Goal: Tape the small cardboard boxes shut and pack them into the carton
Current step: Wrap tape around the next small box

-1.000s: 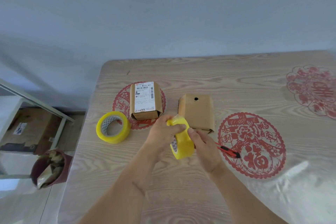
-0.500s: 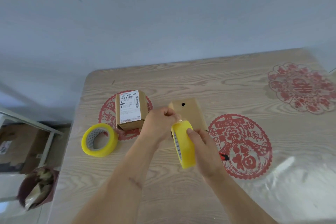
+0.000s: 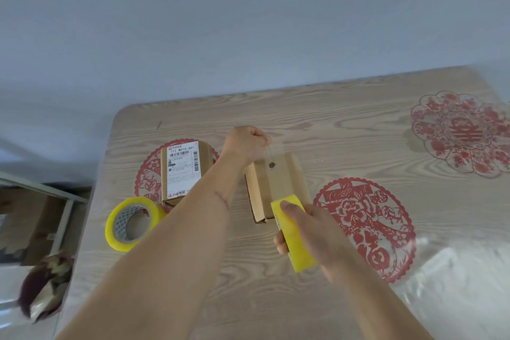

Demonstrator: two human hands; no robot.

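Counted: two small brown cardboard boxes (image 3: 276,185), two yellow tape rolls (image 3: 295,234). Right hand (image 3: 314,232) gripping one roll; left hand (image 3: 247,143) pinching its clear tape end (image 3: 271,150).

Head view, steeply down, close over table (image 3: 345,124)

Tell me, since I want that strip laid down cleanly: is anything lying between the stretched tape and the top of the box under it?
Nothing visible does. The left hand pinches the clear tape strip beyond the plain cardboard box; the right hand holds the yellow tape roll at its near edge. The box top is bare.
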